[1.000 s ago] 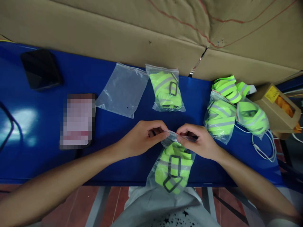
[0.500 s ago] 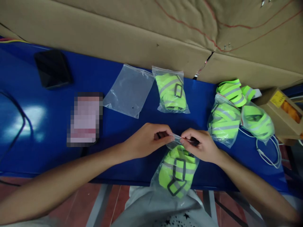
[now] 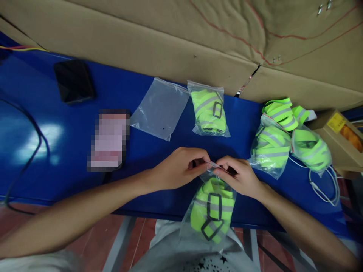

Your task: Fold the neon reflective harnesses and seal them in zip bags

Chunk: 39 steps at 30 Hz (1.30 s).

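Zip-lock bag (image 3: 187, 224), clear and filled with a bundled fluorescent yellow-green reflective strap (image 3: 212, 209), is held in front of the person, its lower part overlapping the near edge of the blue table (image 3: 138, 151) in the view; whether it rests on that edge or hangs free, I cannot tell. Two black rectangular buckles (image 3: 209, 207) show through the plastic. The left hand (image 3: 181, 166) pinches the mouth of the bag between thumb and forefinger, and the right hand (image 3: 245, 177) pinches the same mouth just beside it, so that a short piece of the seal strip (image 3: 214, 164) is stretched between the two grips. The step in hand seems to be work on this seal, most likely pressing it together along its length, though the fingers cover too much to show how much of it is joined. In my judgement, the next move calls for one hand to keep the strip taut while the other slides along it with even pressure to the corner, with the strap kept below the seal line. Farther back on the table lie a flat clear bag (image 3: 161, 109) and, right beside it, a packed bag (image 3: 210, 113) with a similar strap. Two more bagged straps (image 3: 269, 151) sit together beyond the right hand, with a loose coiled strap (image 3: 283, 113) behind them and a cardboard box (image 3: 343, 139) alongside.
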### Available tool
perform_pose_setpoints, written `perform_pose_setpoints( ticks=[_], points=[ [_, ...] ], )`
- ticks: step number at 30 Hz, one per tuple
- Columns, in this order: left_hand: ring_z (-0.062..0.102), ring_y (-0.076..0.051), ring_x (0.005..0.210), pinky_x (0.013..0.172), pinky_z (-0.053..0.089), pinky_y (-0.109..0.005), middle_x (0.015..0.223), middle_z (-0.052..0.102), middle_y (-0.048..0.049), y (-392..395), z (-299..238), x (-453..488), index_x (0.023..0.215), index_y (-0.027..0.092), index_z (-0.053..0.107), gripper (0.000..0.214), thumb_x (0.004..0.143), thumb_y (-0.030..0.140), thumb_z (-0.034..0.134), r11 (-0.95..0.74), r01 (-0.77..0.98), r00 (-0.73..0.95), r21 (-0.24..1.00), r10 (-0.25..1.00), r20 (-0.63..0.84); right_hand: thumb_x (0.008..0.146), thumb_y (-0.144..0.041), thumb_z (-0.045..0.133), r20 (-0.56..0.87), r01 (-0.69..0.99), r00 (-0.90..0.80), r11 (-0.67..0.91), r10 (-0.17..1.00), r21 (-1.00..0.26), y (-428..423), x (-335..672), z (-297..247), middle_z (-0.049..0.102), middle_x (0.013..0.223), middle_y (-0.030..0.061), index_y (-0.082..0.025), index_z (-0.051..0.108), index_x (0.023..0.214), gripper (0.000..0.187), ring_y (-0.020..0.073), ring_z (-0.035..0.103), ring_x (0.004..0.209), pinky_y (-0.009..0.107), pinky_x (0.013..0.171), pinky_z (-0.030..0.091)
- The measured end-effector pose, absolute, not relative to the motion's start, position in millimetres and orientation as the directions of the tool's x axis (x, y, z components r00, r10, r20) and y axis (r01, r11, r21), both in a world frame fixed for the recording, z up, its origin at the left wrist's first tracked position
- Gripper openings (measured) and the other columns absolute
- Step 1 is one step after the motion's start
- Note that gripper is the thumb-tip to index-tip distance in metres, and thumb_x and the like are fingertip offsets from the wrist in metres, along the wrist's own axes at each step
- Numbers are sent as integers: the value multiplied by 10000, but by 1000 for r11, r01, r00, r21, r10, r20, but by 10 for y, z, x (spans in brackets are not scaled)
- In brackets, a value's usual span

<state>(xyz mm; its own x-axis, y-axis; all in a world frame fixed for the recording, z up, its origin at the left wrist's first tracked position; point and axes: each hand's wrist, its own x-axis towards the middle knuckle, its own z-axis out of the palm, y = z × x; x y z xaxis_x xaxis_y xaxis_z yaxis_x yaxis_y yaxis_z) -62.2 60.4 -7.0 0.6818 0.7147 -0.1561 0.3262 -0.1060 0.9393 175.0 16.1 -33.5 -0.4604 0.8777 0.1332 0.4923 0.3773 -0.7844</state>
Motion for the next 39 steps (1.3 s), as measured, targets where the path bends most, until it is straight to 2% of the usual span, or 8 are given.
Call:
perform_pose_setpoints(
  ticks=[9,17,20,23,25,28,32,39],
  points=[
    [624,-114,754,680,461,-215,880,688,-30,586,-58,-635,958,160,691,235,1017,332,542,-260,279,746,924,665,-38,1028,-354,588,173,454,-472,407,864,-793,142,1750,-371,575,638,-35,-186,659,952,197,71,461,513,211,514,349],
    [607,-144,766,711,460,-239,805,663,-22,633,78,-712,887,155,660,328,1001,453,585,-117,355,538,928,837,-100,1047,-401,519,213,414,-306,331,928,-848,192,1788,-421,546,664,-14,-183,597,824,321,101,479,586,229,573,361],
    [657,-175,885,772,507,-266,955,684,-47,490,90,-716,1087,183,609,330,978,494,616,-44,315,534,948,834,-139,1048,-398,509,264,380,-289,363,920,-851,129,1781,-411,541,647,-21,-184,580,814,325,96,461,565,224,566,358],
    [637,-258,1196,907,531,-334,1328,628,-116,267,128,-741,1460,276,358,802,829,465,817,-5,369,585,929,779,-228,1048,-422,504,309,351,-235,377,922,-857,56,1789,-382,555,654,-16,-183,605,843,330,98,474,569,226,571,367],
    [605,-287,1281,996,521,-391,1433,571,-127,111,154,-760,1532,325,228,1023,757,429,887,34,424,591,905,747,-305,1043,-461,510,330,337,-180,373,927,-864,33,1805,-374,565,664,-8,-182,623,862,351,106,492,583,232,577,377],
    [620,-283,1279,1089,483,-439,1408,596,-116,-82,152,-778,1506,331,254,936,797,421,858,75,409,553,909,772,-312,1066,-499,438,343,326,-114,362,932,-873,48,1825,-391,581,682,-3,-184,632,951,387,114,523,588,232,565,396],
    [651,-287,1235,1083,495,-445,1308,662,-114,-200,133,-858,1437,287,310,837,809,444,841,91,295,327,951,926,-189,1113,-464,274,378,351,-110,392,919,-851,103,1838,-434,624,735,-4,-173,579,1115,422,97,546,548,217,531,419],
    [724,-188,896,736,583,-259,1126,725,-39,187,380,-1504,1202,248,536,686,663,356,946,77,119,-289,990,957,-40,1077,-356,442,461,525,-349,578,816,-625,100,1848,-463,697,883,29,-189,645,1042,265,127,648,759,250,732,497]
  ],
)
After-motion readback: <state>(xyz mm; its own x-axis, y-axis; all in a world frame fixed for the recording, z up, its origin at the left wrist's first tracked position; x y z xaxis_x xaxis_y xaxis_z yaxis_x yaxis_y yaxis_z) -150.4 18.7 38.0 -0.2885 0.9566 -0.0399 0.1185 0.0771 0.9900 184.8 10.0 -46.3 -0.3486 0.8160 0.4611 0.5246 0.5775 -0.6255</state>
